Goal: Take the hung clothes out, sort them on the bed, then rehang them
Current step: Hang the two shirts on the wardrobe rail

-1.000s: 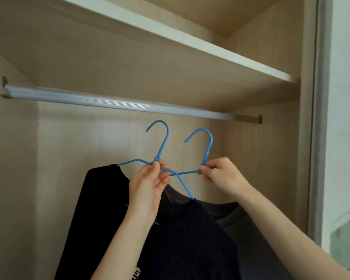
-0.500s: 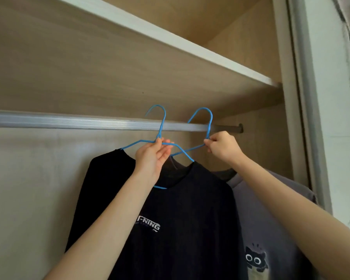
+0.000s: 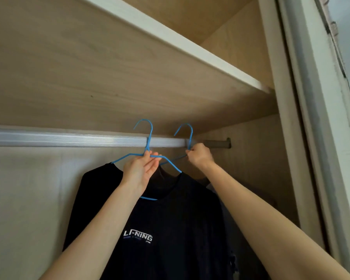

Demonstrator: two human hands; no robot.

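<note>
A black T-shirt (image 3: 170, 219) with white lettering hangs on a blue wire hanger (image 3: 148, 138). My left hand (image 3: 141, 168) grips that hanger just under its hook. Behind it a second blue hanger (image 3: 187, 136) carries a darker grey shirt (image 3: 228, 229), mostly hidden. My right hand (image 3: 199, 156) pinches that hanger's neck. Both hooks reach over the silver wardrobe rail (image 3: 69, 139), near its right end.
A wooden shelf (image 3: 170, 39) sits right above the rail. The wardrobe's right side panel (image 3: 251, 168) and a white door frame (image 3: 311, 138) stand close to my right arm. The rail's left stretch carries no hangers.
Both hands have lifted the two hangers from below the rail up to it. The hooks now pass over the rail. The camera has tilted upward.
</note>
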